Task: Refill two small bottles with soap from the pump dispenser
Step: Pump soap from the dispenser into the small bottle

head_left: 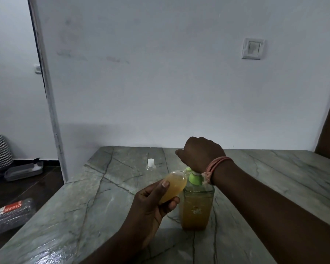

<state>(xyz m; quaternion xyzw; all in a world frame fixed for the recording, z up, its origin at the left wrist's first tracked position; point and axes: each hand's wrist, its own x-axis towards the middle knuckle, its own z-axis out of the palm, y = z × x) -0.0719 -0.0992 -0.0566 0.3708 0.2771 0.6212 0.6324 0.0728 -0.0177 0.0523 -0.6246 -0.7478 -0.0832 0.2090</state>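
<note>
My left hand (152,204) pinches a small bottle (174,185) of amber soap, tilted with its mouth at the green spout of the pump dispenser (197,202). My right hand (200,153) rests on the pump head (whether its fingers are curled I cannot tell). The second bottle (151,169), white-capped and clear, stands just behind, apart from both. The dispenser sits mid-way across the marble table (84,216), well in from its left edge and from the wall (160,82).
</note>
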